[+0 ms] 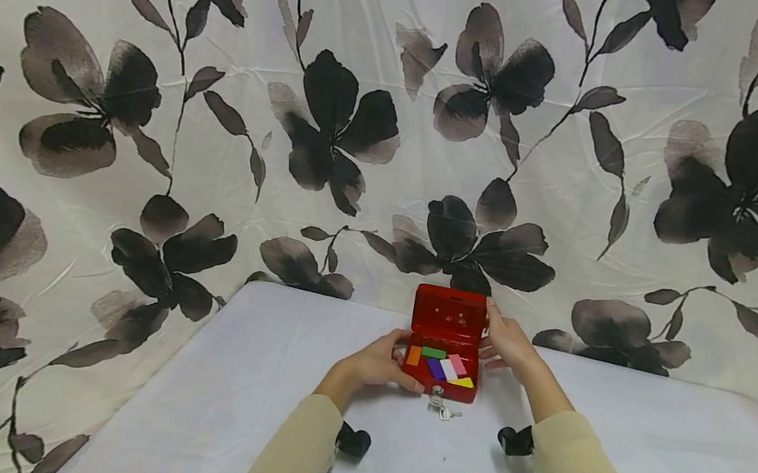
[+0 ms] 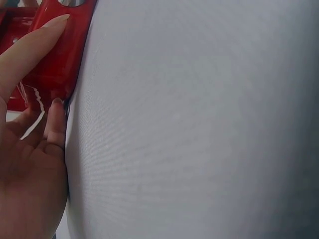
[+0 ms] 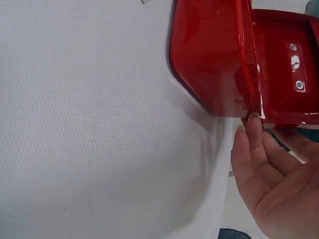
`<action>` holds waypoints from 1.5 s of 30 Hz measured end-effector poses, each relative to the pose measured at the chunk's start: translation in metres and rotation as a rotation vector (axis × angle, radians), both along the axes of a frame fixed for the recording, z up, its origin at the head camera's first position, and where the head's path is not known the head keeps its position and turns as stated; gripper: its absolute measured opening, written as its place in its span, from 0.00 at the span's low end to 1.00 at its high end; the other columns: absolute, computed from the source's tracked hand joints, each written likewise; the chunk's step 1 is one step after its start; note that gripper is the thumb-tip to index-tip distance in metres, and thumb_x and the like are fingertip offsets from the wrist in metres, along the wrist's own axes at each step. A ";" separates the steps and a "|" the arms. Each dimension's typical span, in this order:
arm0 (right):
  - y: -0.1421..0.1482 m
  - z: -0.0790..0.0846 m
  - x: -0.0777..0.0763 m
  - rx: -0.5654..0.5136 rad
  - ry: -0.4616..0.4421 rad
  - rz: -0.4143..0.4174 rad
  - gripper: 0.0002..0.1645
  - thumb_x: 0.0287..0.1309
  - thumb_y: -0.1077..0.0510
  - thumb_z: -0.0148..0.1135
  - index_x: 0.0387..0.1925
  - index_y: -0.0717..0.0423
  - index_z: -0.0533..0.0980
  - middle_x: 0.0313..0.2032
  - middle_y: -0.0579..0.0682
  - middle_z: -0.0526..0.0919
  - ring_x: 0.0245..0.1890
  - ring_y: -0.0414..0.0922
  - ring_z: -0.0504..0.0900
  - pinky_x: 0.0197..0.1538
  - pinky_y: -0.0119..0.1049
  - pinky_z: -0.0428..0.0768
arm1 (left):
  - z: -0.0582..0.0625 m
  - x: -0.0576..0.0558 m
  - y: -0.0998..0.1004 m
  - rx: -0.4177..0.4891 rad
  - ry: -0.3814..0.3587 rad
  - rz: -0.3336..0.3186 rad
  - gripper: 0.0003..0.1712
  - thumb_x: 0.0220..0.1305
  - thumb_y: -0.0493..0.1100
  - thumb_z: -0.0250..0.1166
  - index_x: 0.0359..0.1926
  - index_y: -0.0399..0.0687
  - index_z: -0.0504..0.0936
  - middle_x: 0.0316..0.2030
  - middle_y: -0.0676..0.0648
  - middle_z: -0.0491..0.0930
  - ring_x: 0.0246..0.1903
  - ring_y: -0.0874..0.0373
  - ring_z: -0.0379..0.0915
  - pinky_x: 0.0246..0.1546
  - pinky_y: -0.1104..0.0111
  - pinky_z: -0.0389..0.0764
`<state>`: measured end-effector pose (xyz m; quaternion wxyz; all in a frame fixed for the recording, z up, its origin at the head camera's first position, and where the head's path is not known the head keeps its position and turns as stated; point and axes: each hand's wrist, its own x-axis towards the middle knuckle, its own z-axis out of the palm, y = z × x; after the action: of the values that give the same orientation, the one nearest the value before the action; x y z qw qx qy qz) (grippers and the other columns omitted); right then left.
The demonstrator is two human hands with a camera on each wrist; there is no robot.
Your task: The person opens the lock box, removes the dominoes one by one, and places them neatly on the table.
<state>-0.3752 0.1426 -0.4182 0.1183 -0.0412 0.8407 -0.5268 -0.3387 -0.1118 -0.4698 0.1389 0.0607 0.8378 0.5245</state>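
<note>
A small red metal cash box point(image 1: 404, 385) stands on the white-covered table with its lid point(image 1: 449, 313) raised. Inside lie several coloured flat blocks point(image 1: 433, 354), among them green, orange, purple, white, pink and yellow ones. My left hand point(image 1: 378, 361) grips the box's front left corner, thumb along the front and fingers at the side. At the right side, my right hand point(image 1: 510, 346) touches the raised lid's edge. In the right wrist view its fingers point(image 3: 254, 132) are extended and meet the box near the hinge; the thumb is out of that view.
A small padlock point(image 1: 436, 399) and keys point(image 1: 448, 414) lie in front of the box. The white tablecloth point(image 1: 247, 382) spreads around it. A floral curtain point(image 1: 372, 100) hangs behind the table's far edge.
</note>
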 end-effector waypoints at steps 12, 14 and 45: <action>0.004 -0.001 0.003 0.042 0.016 0.063 0.51 0.76 0.28 0.25 0.69 0.70 0.64 0.55 0.70 0.80 0.41 0.57 0.85 0.48 0.52 0.86 | 0.001 0.001 0.001 -0.013 0.004 0.011 0.56 0.50 0.46 0.83 0.76 0.48 0.61 0.51 0.45 0.73 0.58 0.49 0.65 0.64 0.48 0.74; 0.005 0.000 0.005 0.079 0.033 0.086 0.51 0.76 0.28 0.26 0.71 0.69 0.63 0.56 0.70 0.79 0.42 0.57 0.85 0.48 0.52 0.86 | 0.001 0.001 0.001 -0.010 0.004 0.011 0.56 0.50 0.46 0.83 0.76 0.48 0.61 0.52 0.45 0.73 0.58 0.49 0.65 0.65 0.48 0.74; 0.024 -0.006 0.031 0.291 0.427 0.374 0.25 0.63 0.60 0.68 0.59 0.67 0.75 0.54 0.62 0.81 0.49 0.58 0.79 0.50 0.48 0.84 | 0.003 0.004 0.001 -0.021 0.012 0.008 0.56 0.51 0.47 0.83 0.76 0.49 0.61 0.53 0.46 0.73 0.58 0.49 0.66 0.65 0.49 0.74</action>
<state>-0.3440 0.1663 -0.4242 0.0386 -0.2874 0.8910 -0.3494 -0.3351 -0.1105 -0.4667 0.1324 0.0593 0.8442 0.5161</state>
